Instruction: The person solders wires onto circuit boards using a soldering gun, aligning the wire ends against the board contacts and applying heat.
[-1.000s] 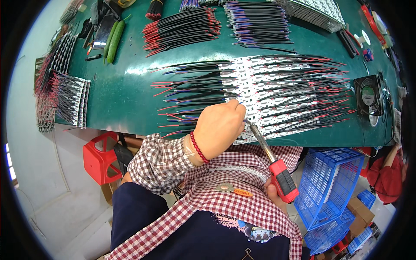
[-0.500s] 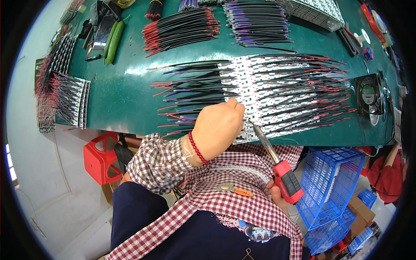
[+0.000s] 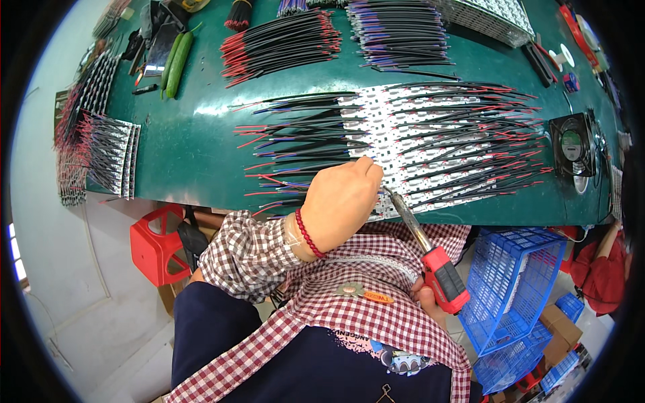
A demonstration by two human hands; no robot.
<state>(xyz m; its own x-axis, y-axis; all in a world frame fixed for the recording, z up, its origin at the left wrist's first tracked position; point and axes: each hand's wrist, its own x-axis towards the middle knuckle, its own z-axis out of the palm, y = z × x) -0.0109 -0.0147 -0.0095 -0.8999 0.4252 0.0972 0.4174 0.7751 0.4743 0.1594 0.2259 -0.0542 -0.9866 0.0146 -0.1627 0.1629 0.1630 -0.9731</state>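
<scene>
My left hand, with a red bead bracelet on the wrist, is closed in a pinch over the near part of a white panel of small circuit boards. What its fingertips hold is hidden under the hand. Black wires with red and blue ends stretch left from the panel, and more black wires with red ends lie across its right part. Low on the right, my right hand, partly hidden, grips the red and black handle of a soldering iron. The iron's tip reaches the panel beside my left fingertips.
Bundles of black wires with red ends and blue ends lie farther back on the green table. A small black fan stands at right. Blue crates and a red stool flank me below the edge.
My left hand has shifted slightly right and toward me, closer to the iron's tip. The soldering iron and my right hand have barely moved.
</scene>
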